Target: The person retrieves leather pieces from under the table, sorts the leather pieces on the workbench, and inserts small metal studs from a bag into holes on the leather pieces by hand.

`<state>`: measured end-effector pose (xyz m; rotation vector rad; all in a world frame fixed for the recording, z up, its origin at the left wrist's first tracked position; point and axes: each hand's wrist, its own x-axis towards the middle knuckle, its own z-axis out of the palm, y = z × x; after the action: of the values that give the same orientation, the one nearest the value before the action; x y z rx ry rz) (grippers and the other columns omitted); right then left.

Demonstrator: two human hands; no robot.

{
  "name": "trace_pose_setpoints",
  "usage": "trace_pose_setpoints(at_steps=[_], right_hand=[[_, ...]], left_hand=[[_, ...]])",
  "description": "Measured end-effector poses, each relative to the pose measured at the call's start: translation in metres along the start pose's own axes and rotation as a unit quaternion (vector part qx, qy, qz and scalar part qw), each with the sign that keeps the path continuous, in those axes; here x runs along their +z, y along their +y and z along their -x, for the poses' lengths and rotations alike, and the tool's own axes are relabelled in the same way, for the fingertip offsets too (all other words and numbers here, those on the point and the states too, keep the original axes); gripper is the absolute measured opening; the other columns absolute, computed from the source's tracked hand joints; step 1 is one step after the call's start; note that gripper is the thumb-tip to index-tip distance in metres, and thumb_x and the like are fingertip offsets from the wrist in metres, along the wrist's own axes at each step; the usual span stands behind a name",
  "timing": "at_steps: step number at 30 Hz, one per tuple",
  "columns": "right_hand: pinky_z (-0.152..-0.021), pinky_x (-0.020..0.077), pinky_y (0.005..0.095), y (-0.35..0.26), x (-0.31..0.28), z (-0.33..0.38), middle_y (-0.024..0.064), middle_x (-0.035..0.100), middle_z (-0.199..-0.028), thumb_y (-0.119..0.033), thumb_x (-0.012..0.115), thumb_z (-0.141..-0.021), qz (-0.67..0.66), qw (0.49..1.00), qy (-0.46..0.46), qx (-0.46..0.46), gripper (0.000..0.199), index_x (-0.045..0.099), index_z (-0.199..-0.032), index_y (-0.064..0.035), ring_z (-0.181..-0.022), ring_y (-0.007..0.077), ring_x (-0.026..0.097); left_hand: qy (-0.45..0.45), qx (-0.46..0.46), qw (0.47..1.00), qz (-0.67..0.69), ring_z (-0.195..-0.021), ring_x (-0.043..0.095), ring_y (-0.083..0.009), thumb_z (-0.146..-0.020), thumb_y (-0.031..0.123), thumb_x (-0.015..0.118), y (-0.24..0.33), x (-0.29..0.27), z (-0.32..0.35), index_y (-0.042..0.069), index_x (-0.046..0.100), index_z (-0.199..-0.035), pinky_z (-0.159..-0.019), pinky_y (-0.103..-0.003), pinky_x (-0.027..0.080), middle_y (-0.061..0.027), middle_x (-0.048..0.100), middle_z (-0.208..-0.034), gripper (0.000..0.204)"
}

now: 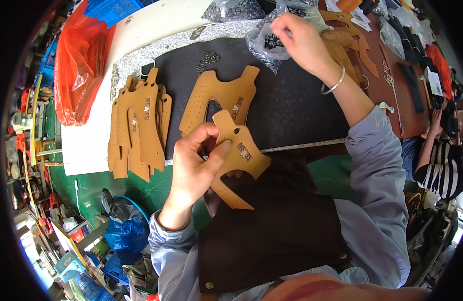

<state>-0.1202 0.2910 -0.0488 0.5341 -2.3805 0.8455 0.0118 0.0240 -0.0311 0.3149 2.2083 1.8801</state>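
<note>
The left hand (194,160) is pinching a light, bendy-looking tan piece (254,161) near its top, a good spot, by the desk's (86,145) front edge, while the right hand (304,42) is hovering half-curled by a clear bag (271,46), maybe holding something, I can't tell.

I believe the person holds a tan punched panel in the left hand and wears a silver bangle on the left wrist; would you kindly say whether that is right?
Not quite: the head view shows the silver bangle on the right wrist, not the left. The left hand does hold the tan punched panel.
</note>
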Motion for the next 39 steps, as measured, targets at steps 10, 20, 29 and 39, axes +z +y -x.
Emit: trace_pose_setpoints(at_steps=[10,20,29,39], right_hand=[[-0.053,0.0395,0.0188,-0.084,-0.043,0.016,-0.001,0.055,-0.066,-0.008,0.063,-0.078,-0.276,0.938,-0.147,0.148,0.011,0.055,-0.075,-0.0003,-0.059,0.0044,0.049],[-0.071,0.0406,0.0245,-0.132,-0.038,0.07,0.0106,0.051,-0.093,0.004,0.063,-0.073,-0.297,0.95,-0.096,-0.006,0.008,0.058,-0.079,0.0015,-0.084,0.0153,0.051],[-0.075,0.038,0.0268,-0.132,-0.026,0.078,0.0145,0.046,-0.11,-0.001,0.065,-0.072,-0.331,0.939,-0.095,0.011,0.008,0.059,-0.077,-0.0009,-0.089,0.0161,0.046],[-0.08,0.0397,0.0286,-0.131,-0.021,0.083,0.0051,0.057,-0.085,-0.005,0.067,-0.07,-0.418,0.893,-0.117,0.122,0.006,0.063,-0.073,-0.005,-0.097,0.0185,0.051]], left_hand=[[-0.002,-0.018,0.999,0.039,-0.063,0.05,-0.0027,-0.075,-0.004,0.064,0.011,0.005,-0.003,-0.001,0.053,-0.085,-0.058,-0.016,0.042,0.0007,0.056,-0.073,0.015],[-0.027,0.016,0.997,0.064,-0.061,0.048,-0.0017,-0.075,-0.002,0.067,0.023,0.016,0.002,0.001,0.053,-0.083,-0.054,-0.016,0.04,0.0017,0.055,-0.07,0.016],[-0.024,0.019,0.997,0.068,-0.059,0.046,-0.0014,-0.073,-0.001,0.069,0.025,0.018,0.007,0.002,0.054,-0.081,-0.053,-0.016,0.039,0.0027,0.054,-0.068,0.018],[-0.06,0.002,0.998,0.033,-0.07,0.051,-0.0055,-0.073,-0.006,0.067,0.027,0.018,0.01,-0.001,0.053,-0.09,-0.062,-0.019,0.042,-0.0017,0.056,-0.08,0.023]])
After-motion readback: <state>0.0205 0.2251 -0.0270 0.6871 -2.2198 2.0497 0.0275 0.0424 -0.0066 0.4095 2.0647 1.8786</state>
